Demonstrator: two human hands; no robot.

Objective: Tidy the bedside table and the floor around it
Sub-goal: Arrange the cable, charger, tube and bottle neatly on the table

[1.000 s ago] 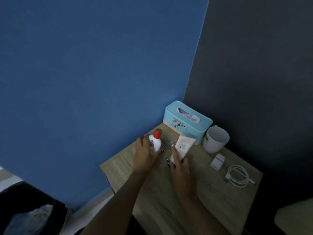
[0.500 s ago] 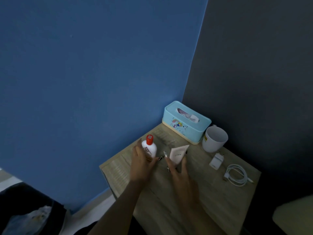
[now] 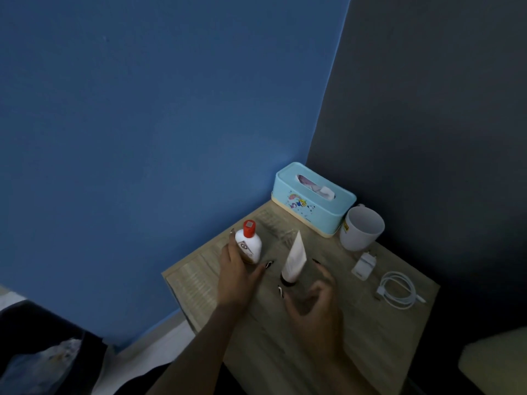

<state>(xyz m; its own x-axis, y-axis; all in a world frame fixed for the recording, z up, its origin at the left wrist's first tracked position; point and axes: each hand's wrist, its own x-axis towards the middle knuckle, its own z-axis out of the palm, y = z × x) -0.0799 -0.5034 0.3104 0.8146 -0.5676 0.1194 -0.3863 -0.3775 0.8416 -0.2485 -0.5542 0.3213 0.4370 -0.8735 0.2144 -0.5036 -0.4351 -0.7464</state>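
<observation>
On the wooden bedside table [image 3: 356, 337], my left hand [image 3: 236, 277] grips a white bottle with a red cap [image 3: 248, 245], held upright near the table's left side. Just to its right, a white tube [image 3: 296, 258] stands on its dark cap, leaning slightly. My right hand [image 3: 316, 306] is behind the tube's base with fingers spread and nothing in them; the thumb tip sits close to the cap.
A light blue tissue box [image 3: 310, 206] sits in the back corner with a white mug [image 3: 360, 232] beside it. A white charger plug [image 3: 363, 265] and coiled cable [image 3: 399, 290] lie at the right. A dark bin with a bag [image 3: 42, 352] stands on the floor at the left.
Both hands drew back toward me with the bottle and the tube. The tube went from held flat to standing on its cap, and my right hand let go of it.
</observation>
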